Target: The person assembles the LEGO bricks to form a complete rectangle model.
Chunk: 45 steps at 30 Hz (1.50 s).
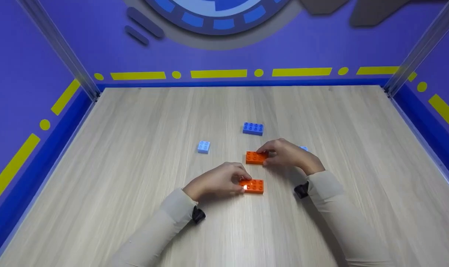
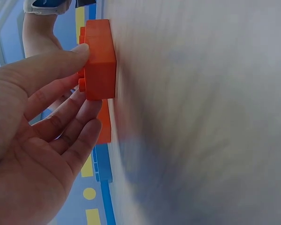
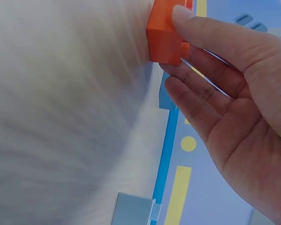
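Note:
Two orange toy bricks with studs on top lie on the wooden table, one nearer and one farther. The left hand (image 1: 224,180) pinches the left end of the nearer orange brick (image 1: 256,186); in the left wrist view its thumb presses the near side of that brick (image 2: 101,61). Around the right end of the farther orange brick (image 1: 255,157) the right hand (image 1: 285,154) has its thumb and fingers. The right wrist view shows that thumb on the side of the farther brick (image 3: 164,44); the fingertips behind it are partly hidden.
Behind the orange bricks lies a blue brick (image 1: 253,128). A smaller light blue brick (image 1: 203,147) sits to the left. Another light blue piece (image 1: 303,148) peeks out behind the right hand. Purple panels (image 1: 224,55) wall the table (image 1: 154,129) at the back and sides.

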{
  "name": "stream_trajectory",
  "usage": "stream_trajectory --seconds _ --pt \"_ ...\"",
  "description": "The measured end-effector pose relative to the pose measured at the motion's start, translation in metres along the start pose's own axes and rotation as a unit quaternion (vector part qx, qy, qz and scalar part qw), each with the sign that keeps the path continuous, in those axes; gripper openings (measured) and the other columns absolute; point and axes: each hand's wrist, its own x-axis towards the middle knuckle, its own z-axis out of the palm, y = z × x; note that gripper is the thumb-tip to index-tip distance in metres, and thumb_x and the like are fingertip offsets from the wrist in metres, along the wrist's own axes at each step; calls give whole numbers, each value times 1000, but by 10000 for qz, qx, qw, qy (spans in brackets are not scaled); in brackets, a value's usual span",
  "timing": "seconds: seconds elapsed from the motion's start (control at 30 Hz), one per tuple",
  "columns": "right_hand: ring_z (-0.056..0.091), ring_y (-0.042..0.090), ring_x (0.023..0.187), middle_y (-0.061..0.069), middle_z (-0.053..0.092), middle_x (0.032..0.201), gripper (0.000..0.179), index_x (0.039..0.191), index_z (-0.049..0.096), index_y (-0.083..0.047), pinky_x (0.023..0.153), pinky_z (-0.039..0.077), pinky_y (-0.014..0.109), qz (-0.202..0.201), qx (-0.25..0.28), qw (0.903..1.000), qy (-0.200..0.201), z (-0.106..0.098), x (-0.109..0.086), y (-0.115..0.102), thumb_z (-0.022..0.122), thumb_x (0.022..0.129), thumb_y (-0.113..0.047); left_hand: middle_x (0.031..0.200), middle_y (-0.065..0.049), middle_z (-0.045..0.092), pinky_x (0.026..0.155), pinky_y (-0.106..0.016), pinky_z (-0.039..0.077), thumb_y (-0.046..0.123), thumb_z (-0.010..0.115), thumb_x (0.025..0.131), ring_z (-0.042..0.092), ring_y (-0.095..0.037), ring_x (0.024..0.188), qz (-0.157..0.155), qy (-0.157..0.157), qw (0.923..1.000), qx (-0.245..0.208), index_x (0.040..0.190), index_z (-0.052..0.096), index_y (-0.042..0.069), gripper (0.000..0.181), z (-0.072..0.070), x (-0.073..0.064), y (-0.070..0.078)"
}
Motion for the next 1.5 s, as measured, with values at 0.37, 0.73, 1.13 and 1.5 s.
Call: stream_trajectory --seconds 0.37,0.73,1.13,1.5 --pt "62 24 102 9 69 114 36 116 69 -6 93 50 43 75 151 9998 -69 -2 -7 4 76 82 -13 113 -2 65 94 -28 46 10 72 83 57 -15 102 -234 12 9997 -31 116 70 10 33 -5 0 -4" --pt "62 24 106 7 69 115 36 117 69 -8 95 49 44 98 148 9998 -100 -2 -15 4 76 82 -13 111 -6 66 90 -34 48 10 73 82 57 -19 99 -210 134 9996 -129 116 70 8 34 -8 -2 -11" --pt "62 22 110 5 68 118 37 118 69 -11 98 48 43 327 145 9993 -84 -1 -20 4 76 81 -13 112 -1 65 88 -29 47 11 72 83 55 -15 98 -675 229 9973 -194 118 69 12 35 -14 -2 -14" --pt "62 23 110 6 68 118 38 118 69 -10 98 48 45 229 136 9996 -47 -1 -25 6 76 81 -13 113 -4 66 91 -32 48 10 72 83 57 -17 100 -551 283 9976 -302 118 69 10 34 -16 -1 -20"
